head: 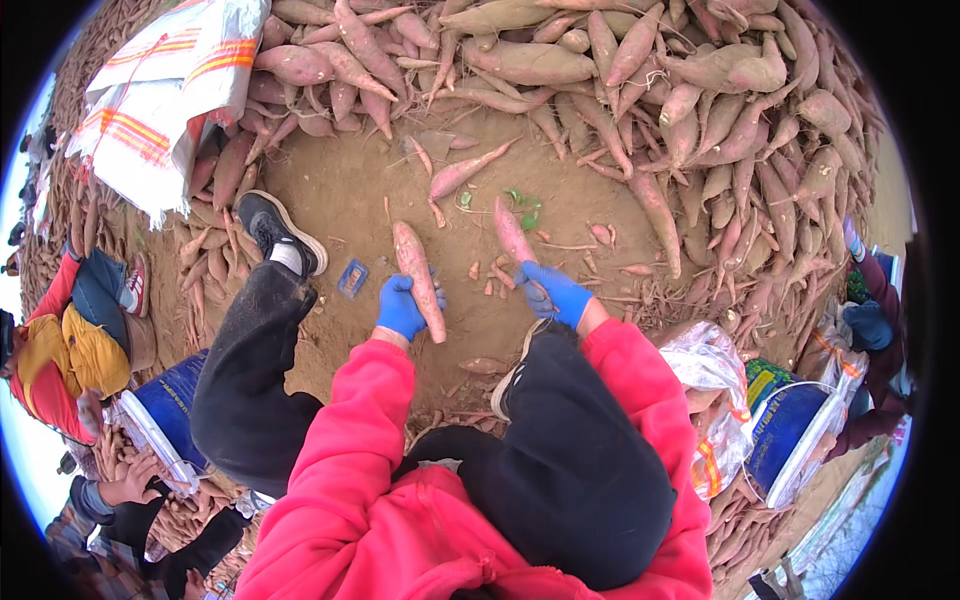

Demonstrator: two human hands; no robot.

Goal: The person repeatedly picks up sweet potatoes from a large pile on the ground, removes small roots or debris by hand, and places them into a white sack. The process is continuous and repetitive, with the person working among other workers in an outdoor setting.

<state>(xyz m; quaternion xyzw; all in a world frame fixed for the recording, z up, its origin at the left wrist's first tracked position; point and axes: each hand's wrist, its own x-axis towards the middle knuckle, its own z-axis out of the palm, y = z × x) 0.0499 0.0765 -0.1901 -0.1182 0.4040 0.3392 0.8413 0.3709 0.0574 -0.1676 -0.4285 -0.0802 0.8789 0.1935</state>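
Observation:
Both of my hands wear blue gloves. My left hand (405, 306) is closed around a long reddish sweet potato (417, 271), held above the bare soil between my knees. In my right hand (553, 294) is a second sweet potato (513, 232), gripped at its lower end and pointing away from me. My right fingers partly hide that end. Small broken root pieces (501, 277) lie on the ground between my hands. Farther out, a slender sweet potato (466, 172) rests on the soil near some green leaves (529, 210).
A large heap of sweet potatoes (525, 61) curves around the front and right. White woven sacks (180, 90) lie at the far left. Blue buckets (169, 401) (787, 431) stand on both sides. Other people (67, 337) sit at left and right. A small blue packet (352, 278) lies by my left shoe.

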